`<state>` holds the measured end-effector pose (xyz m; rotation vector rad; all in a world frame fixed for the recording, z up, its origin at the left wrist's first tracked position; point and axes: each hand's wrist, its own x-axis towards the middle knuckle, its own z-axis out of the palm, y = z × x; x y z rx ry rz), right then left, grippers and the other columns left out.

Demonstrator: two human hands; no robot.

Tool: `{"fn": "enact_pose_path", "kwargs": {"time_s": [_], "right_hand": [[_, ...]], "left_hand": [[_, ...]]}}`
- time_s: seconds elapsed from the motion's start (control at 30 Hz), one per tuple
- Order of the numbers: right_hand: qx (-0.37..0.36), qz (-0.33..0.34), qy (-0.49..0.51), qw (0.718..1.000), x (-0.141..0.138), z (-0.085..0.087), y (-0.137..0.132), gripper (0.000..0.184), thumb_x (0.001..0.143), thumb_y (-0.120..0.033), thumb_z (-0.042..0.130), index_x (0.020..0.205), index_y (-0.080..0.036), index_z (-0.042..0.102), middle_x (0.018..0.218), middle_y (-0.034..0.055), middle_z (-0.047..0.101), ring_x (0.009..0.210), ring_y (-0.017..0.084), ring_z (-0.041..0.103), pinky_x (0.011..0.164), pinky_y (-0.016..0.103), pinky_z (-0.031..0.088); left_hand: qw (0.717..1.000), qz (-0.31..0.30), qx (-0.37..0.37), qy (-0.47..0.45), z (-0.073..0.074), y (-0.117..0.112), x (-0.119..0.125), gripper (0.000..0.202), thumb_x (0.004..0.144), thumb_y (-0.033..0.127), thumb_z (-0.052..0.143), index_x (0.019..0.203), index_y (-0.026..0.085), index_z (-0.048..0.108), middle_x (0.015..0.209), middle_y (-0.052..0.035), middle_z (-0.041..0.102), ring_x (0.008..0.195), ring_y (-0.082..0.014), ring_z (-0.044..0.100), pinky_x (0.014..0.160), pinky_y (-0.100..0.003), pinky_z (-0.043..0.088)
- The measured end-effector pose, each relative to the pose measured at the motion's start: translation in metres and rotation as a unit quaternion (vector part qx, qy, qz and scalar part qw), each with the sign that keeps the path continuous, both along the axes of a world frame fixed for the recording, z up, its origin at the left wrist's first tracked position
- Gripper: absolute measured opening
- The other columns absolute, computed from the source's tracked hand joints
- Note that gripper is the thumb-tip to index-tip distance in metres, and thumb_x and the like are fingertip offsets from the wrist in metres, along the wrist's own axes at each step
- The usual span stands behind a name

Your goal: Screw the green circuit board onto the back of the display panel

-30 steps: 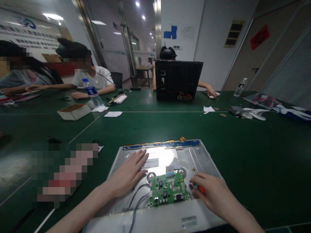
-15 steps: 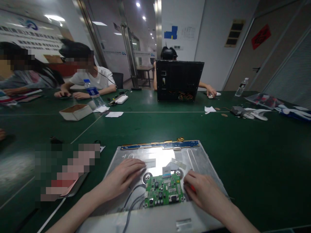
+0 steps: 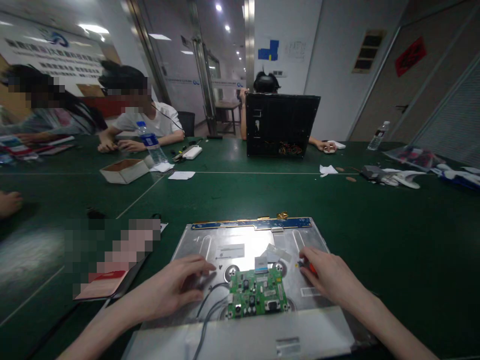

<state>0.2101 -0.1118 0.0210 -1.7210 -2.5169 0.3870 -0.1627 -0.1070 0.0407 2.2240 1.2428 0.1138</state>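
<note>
A flat metal display panel (image 3: 251,325) lies on the table in front of me, a green circuit board (image 3: 257,295) on its middle. Grey cables run from the board's left side, and a flat ribbon cable (image 3: 261,264) leaves its top edge. My left hand (image 3: 180,285) is over the panel's left part, fingers apart and holding nothing. Close to its fingertips are small dark screws (image 3: 220,267). Right of the board, my right hand (image 3: 324,270) is closed around a small red-handled tool (image 3: 313,270), mostly hidden by the fingers. A blue strip board (image 3: 247,224) runs along the panel's far edge.
A phone (image 3: 112,285), partly blurred out, lies left of the panel. Farther off are an open box (image 3: 125,172), water bottles (image 3: 150,142), paper scraps (image 3: 328,170) and a black computer case (image 3: 283,125). Several people sit around the green table (image 3: 393,240).
My left hand has drawn back left from the label, uncovering small screws. My right hand has moved up and right, away from the board's edge, with the red-handled tool.
</note>
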Motion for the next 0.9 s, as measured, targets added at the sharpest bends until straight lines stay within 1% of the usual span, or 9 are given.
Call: {"fn": "enact_pose_path", "kwargs": {"time_s": [0.07,0.2,0.27,0.43,0.6,0.67,0.73,0.8,0.9], "right_hand": [[-0.003,0.008,0.001,1.000,-0.001,0.000,0.003,0.020,0.092,-0.018,0.051,0.110,-0.019,0.058,0.106,0.0080,0.067,0.088,0.024,0.067,0.071,0.035,0.049],[-0.010,0.022,-0.004,1.000,-0.002,-0.001,0.008,0.017,0.093,-0.014,0.048,0.100,-0.019,0.063,0.106,0.0074,0.067,0.087,0.023,0.067,0.069,0.033,0.047],[-0.012,0.024,-0.008,1.000,-0.002,-0.001,0.009,0.018,0.093,-0.011,0.047,0.098,-0.018,0.063,0.104,0.0075,0.068,0.086,0.022,0.067,0.068,0.032,0.046],[-0.011,0.042,-0.020,0.999,-0.003,-0.002,0.013,0.020,0.091,-0.008,0.047,0.098,-0.016,0.064,0.102,0.0088,0.068,0.084,0.022,0.066,0.065,0.031,0.043],[0.007,0.077,-0.026,0.997,-0.010,0.001,0.023,0.021,0.088,-0.006,0.048,0.098,-0.016,0.064,0.099,0.0086,0.068,0.080,0.020,0.065,0.062,0.029,0.038],[0.019,0.093,-0.029,0.995,-0.018,0.003,0.030,0.024,0.086,-0.004,0.047,0.098,-0.016,0.063,0.101,0.0086,0.067,0.077,0.019,0.063,0.061,0.028,0.036],[0.030,0.119,-0.029,0.992,-0.030,0.007,0.038,0.022,0.087,-0.005,0.048,0.099,-0.017,0.063,0.101,0.0084,0.067,0.076,0.018,0.063,0.060,0.028,0.036],[0.039,0.153,-0.028,0.987,-0.047,0.010,0.046,0.020,0.087,-0.009,0.051,0.099,-0.017,0.063,0.102,0.0086,0.067,0.078,0.019,0.063,0.059,0.028,0.036],[0.047,0.205,-0.023,0.977,-0.078,0.014,0.059,0.020,0.089,-0.014,0.050,0.102,-0.019,0.064,0.105,0.0074,0.068,0.082,0.020,0.064,0.059,0.029,0.036]], "left_hand": [[1.000,0.000,-0.003,-0.009,-0.003,0.001,0.003,0.030,0.086,0.030,0.059,0.114,0.020,0.065,0.100,-0.0059,0.064,0.080,-0.0211,0.060,0.070,-0.030,0.045],[0.999,-0.007,0.013,-0.034,-0.009,0.007,0.007,0.021,0.088,0.029,0.057,0.105,0.018,0.064,0.089,-0.0037,0.062,0.076,-0.0199,0.059,0.068,-0.029,0.043],[0.999,-0.009,0.026,-0.042,-0.010,0.010,0.009,0.018,0.088,0.028,0.056,0.101,0.017,0.064,0.085,-0.0026,0.061,0.074,-0.0189,0.058,0.067,-0.028,0.042],[0.996,-0.028,0.058,-0.057,-0.014,0.016,0.015,0.016,0.090,0.023,0.055,0.101,0.018,0.065,0.085,-0.0028,0.062,0.071,-0.0173,0.056,0.064,-0.026,0.040],[0.991,-0.064,0.076,-0.087,-0.026,0.024,0.019,0.017,0.093,0.018,0.050,0.091,0.017,0.067,0.085,-0.0045,0.064,0.074,-0.0177,0.060,0.066,-0.026,0.042],[0.990,-0.069,0.076,-0.093,-0.029,0.028,0.020,0.017,0.093,0.018,0.050,0.089,0.017,0.067,0.084,-0.0044,0.064,0.073,-0.0174,0.060,0.065,-0.025,0.042],[0.990,-0.069,0.080,-0.093,-0.029,0.033,0.022,0.017,0.093,0.018,0.050,0.087,0.016,0.066,0.083,-0.0044,0.065,0.073,-0.0176,0.060,0.065,-0.025,0.042],[0.989,-0.069,0.090,-0.090,-0.028,0.039,0.027,0.017,0.093,0.017,0.050,0.086,0.016,0.066,0.082,-0.0043,0.065,0.074,-0.0180,0.060,0.067,-0.026,0.042],[0.989,-0.066,0.101,-0.089,-0.025,0.048,0.034,0.017,0.090,0.014,0.050,0.084,0.016,0.066,0.082,-0.0044,0.066,0.075,-0.0186,0.060,0.068,-0.026,0.042]]}}
